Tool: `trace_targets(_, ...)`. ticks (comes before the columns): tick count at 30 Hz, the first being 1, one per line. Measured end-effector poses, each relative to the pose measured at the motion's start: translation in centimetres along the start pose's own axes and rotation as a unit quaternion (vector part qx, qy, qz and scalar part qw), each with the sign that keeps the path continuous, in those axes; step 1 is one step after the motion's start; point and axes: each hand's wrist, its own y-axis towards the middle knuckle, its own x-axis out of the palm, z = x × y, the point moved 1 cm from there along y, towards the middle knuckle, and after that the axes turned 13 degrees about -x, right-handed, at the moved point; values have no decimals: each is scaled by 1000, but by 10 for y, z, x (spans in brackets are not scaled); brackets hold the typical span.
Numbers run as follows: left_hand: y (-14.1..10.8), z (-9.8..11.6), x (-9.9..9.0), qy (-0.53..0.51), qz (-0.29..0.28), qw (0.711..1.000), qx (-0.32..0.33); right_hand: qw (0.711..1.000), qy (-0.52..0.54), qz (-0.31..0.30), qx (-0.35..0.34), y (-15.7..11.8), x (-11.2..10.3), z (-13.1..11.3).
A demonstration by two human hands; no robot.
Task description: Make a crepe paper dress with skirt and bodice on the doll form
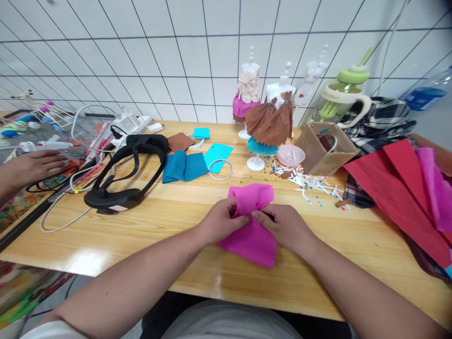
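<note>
left hand (222, 219): pinches the pink sheet (254, 242); right hand (284, 223): pinches same sheet; thumbs: close together; beneath: the wooden table (187, 202)

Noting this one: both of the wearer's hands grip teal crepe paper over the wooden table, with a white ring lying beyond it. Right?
Not quite: the head view shows magenta crepe paper, not teal. The rest holds: the left hand and right hand both grip it over the wooden table, and the white ring lies beyond it.

Grey top (219, 322) — pale short left sleeve (52, 330) — 2 bare forearms (141, 268) and hands (219, 220).
</note>
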Motion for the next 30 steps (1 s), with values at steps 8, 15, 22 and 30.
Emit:
trace_targets(8, 0, -1, 1, 4, -8, 1000, -2, 1000, -18, 0, -2, 0, 0, 0)
trace_targets(15, -2, 2, 2, 22, -7, 1000, 10, 1000, -7, -10, -11, 0, 2, -1)
trace_targets(22, -2, -1, 0, 24, -21, 999, 26, 1000, -1, -4, -10, 0, 1, 1)
trace_targets(30, -3, 0, 0, 15, -47, 999, 12, 1000, -6, -12, -10, -1, -1, 2)
